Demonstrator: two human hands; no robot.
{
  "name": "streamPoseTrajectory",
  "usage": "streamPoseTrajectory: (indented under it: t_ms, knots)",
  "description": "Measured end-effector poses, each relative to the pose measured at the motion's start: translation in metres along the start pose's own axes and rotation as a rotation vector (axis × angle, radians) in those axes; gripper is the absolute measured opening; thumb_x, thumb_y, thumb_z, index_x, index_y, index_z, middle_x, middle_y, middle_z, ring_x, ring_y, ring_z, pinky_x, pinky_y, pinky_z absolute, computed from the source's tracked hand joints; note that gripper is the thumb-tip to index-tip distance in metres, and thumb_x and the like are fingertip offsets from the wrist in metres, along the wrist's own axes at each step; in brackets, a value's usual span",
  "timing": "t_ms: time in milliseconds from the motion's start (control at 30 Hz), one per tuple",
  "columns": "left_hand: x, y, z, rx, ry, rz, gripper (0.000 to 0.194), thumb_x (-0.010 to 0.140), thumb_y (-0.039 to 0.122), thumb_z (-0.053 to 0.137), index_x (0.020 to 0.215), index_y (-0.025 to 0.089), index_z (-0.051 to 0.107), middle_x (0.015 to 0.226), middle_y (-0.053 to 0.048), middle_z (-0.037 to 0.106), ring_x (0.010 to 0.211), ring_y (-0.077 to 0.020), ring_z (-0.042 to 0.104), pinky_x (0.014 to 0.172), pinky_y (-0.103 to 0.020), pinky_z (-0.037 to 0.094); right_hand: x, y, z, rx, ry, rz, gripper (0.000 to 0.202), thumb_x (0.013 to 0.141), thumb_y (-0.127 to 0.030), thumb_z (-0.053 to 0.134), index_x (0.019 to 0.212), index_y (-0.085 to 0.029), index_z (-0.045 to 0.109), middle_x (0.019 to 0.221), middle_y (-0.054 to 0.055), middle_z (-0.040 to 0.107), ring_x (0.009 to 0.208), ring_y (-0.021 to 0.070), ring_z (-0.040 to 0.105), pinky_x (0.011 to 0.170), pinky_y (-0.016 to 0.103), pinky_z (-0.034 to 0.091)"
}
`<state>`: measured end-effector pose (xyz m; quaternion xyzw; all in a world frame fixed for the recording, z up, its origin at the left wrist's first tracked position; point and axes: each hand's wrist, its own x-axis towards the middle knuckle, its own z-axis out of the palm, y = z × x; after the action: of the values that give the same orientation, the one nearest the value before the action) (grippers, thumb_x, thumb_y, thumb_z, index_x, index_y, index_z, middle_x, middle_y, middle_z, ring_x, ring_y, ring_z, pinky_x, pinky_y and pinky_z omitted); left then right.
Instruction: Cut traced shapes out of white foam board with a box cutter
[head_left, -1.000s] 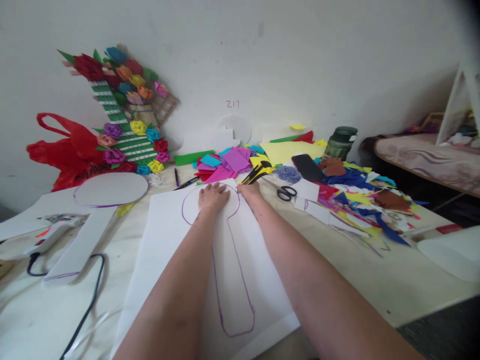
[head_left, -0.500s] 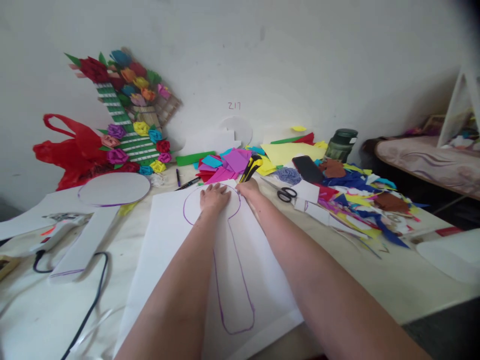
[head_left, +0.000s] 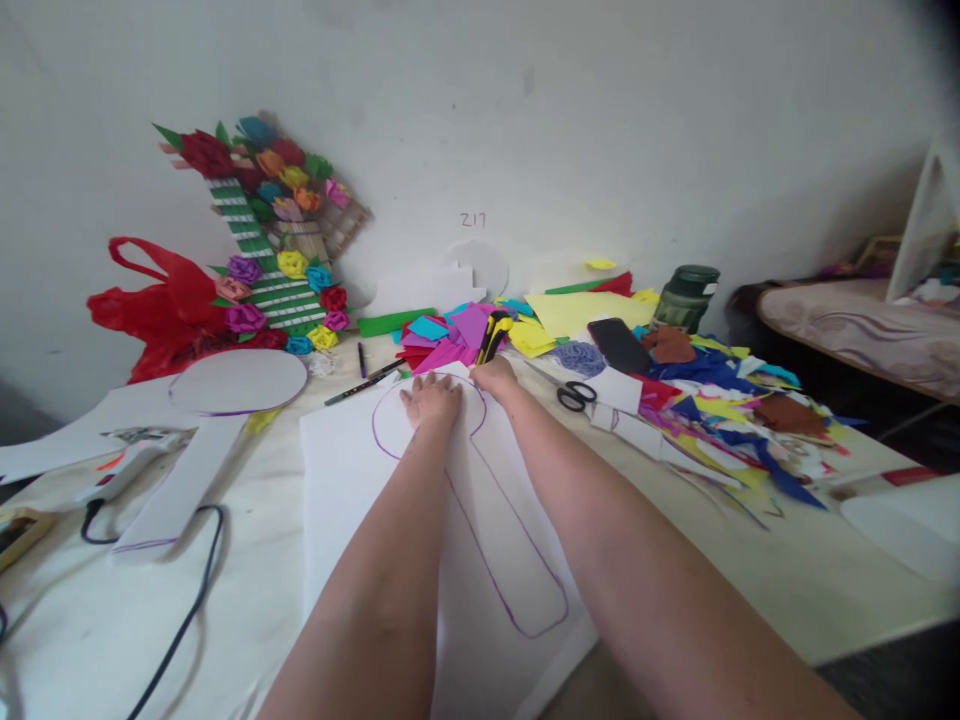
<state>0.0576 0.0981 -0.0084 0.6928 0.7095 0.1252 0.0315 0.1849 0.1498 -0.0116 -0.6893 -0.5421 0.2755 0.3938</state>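
Note:
A large white sheet (head_left: 352, 560) lies before me, bearing a purple outline of a round head with a long handle. On the round part my left hand (head_left: 433, 400) presses flat, fingers spread. My right hand (head_left: 493, 376) is closed at the sheet's far edge, just right of the left hand. From its grip a yellow and black utility knife (head_left: 493, 338) points up; its blade is hidden. To the left rests a white cut-out (head_left: 240, 382) with a round top and straight handle.
Black scissors (head_left: 576, 396), a phone (head_left: 619, 345) and a heap of coloured scraps (head_left: 757, 410) lie right. A green bottle (head_left: 686, 297) stands behind. At left are a glue gun (head_left: 127, 465) with its cord, a red bag (head_left: 161, 310) and paper flowers (head_left: 289, 265).
The sheet has turned, its outlined handle swinging to the right at the near end. The utility knife stands more upright. Both hands stay by the round outline.

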Motion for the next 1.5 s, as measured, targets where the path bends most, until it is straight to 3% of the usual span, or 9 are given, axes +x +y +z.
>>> streamPoseTrajectory:
  t_ms: [367, 800, 1133, 1500]
  knots:
    - [0.001, 0.000, 0.003, 0.022, -0.059, 0.118, 0.049, 0.088, 0.051, 0.028, 0.132, 0.039, 0.043, 0.149, 0.006, 0.027, 0.138, -0.0258, 0.014, 0.109, -0.053, 0.010, -0.014, 0.014, 0.002, 0.150, 0.063, 0.040, 0.009, 0.058, -0.026, 0.059, 0.063, -0.019, 0.058, 0.068, 0.007, 0.065, 0.073, 0.0211, 0.062, 0.061, 0.028, 0.046]
    - [0.001, -0.002, 0.001, -0.008, -0.084, 0.104, 0.050, 0.086, 0.053, 0.030, 0.133, 0.039, 0.043, 0.149, 0.007, 0.026, 0.138, -0.0244, 0.014, 0.110, -0.051, 0.009, -0.007, 0.026, 0.006, 0.247, 0.037, 0.027, 0.014, 0.057, -0.025, 0.059, 0.069, -0.017, 0.062, 0.072, 0.003, 0.066, 0.067, 0.0156, 0.060, 0.060, 0.024, 0.046]
    - [0.002, -0.001, 0.002, 0.013, -0.076, 0.102, 0.050, 0.086, 0.052, 0.030, 0.133, 0.038, 0.043, 0.149, 0.005, 0.027, 0.138, -0.0248, 0.015, 0.109, -0.052, 0.011, -0.017, 0.017, -0.004, 0.034, 0.015, 0.008, 0.019, 0.064, -0.028, 0.060, 0.079, -0.019, 0.068, 0.082, 0.004, 0.068, 0.084, 0.0176, 0.063, 0.072, 0.026, 0.047]
    - [-0.001, 0.000, 0.001, 0.009, -0.075, 0.101, 0.049, 0.087, 0.053, 0.029, 0.132, 0.039, 0.043, 0.149, 0.006, 0.026, 0.138, -0.0246, 0.015, 0.110, -0.051, 0.010, -0.022, 0.014, -0.007, 0.048, 0.002, -0.006, 0.021, 0.066, -0.029, 0.061, 0.083, -0.019, 0.069, 0.084, 0.004, 0.068, 0.084, 0.0176, 0.063, 0.073, 0.026, 0.047]
